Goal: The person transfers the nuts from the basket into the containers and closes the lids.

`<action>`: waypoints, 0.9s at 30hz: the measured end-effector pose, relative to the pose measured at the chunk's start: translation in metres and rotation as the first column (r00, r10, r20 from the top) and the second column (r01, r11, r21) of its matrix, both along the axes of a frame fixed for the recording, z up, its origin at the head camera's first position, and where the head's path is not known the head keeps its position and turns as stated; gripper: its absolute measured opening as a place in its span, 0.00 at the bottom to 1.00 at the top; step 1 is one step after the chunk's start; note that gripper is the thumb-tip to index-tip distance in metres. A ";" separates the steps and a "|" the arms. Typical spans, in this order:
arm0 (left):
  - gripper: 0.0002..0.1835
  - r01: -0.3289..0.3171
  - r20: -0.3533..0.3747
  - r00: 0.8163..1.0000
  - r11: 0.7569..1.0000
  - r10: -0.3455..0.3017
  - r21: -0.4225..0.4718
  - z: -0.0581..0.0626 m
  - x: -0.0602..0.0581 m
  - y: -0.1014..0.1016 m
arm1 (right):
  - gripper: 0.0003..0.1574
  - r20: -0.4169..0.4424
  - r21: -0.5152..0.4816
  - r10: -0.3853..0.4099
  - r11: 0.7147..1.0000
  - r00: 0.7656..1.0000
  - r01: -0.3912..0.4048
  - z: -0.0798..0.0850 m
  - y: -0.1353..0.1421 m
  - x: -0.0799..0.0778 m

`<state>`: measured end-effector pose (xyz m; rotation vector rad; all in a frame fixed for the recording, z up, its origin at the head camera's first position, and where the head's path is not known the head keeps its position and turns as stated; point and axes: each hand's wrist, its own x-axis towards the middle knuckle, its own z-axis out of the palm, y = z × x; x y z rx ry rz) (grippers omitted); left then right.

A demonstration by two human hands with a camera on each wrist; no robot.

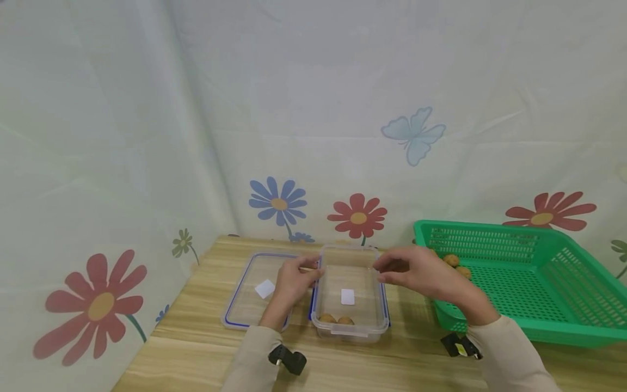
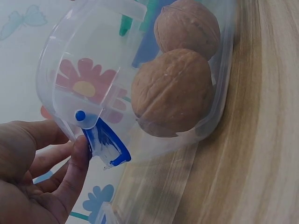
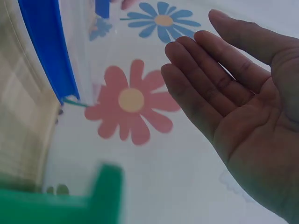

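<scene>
A clear plastic food container (image 1: pixel 360 329) with blue side clasps stands in front of me. Two walnuts (image 2: pixel 174 91) lie together at its near end, and a white label (image 1: pixel 347 296) shows on it. At the container's left rim, my left hand (image 1: pixel 295 280) pinches the edge beside a blue clasp (image 2: pixel 108 143) between thumb and fingers. The clasp hangs outward from the rim. My right hand (image 1: pixel 416 272) hovers by the right rim, fingers loosely extended and nothing in the palm. In the right wrist view, the fingers (image 3: pixel 205 84) are apart from the container.
The blue-edged clear lid (image 1: pixel 243 288) with a white label lies flat to the left of the container. On the right stands a large green basket (image 1: pixel 539 326), with several walnuts (image 1: pixel 450 260) in its left back corner. A flowered curtain (image 1: pixel 313 136) hangs behind the wooden table (image 1: pixel 186 354).
</scene>
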<state>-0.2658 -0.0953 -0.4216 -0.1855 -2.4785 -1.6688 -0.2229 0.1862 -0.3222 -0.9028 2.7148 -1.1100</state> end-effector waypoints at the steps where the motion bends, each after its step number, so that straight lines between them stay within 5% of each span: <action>1: 0.19 0.000 0.000 1.000 1.000 0.000 0.000 0.000 0.000 0.000 | 0.14 -0.003 0.002 -0.008 1.000 1.000 0.008 0.003 0.003 -0.001; 9: 0.19 -0.008 -0.001 1.000 1.000 0.008 -0.003 -0.003 -0.001 -0.001 | 0.16 -0.056 0.030 -0.100 0.994 0.993 0.102 0.026 0.025 -0.006; 15: 0.19 -0.011 -0.006 1.000 1.000 0.011 -0.003 -0.002 0.001 0.000 | 0.16 -0.073 0.010 -0.098 0.995 0.993 0.099 0.038 0.044 -0.013; 27: 0.19 -0.015 0.013 1.000 1.000 0.015 -0.007 -0.003 -0.001 0.000 | 0.19 -0.112 0.063 -0.160 0.984 0.981 0.167 0.047 0.088 -0.035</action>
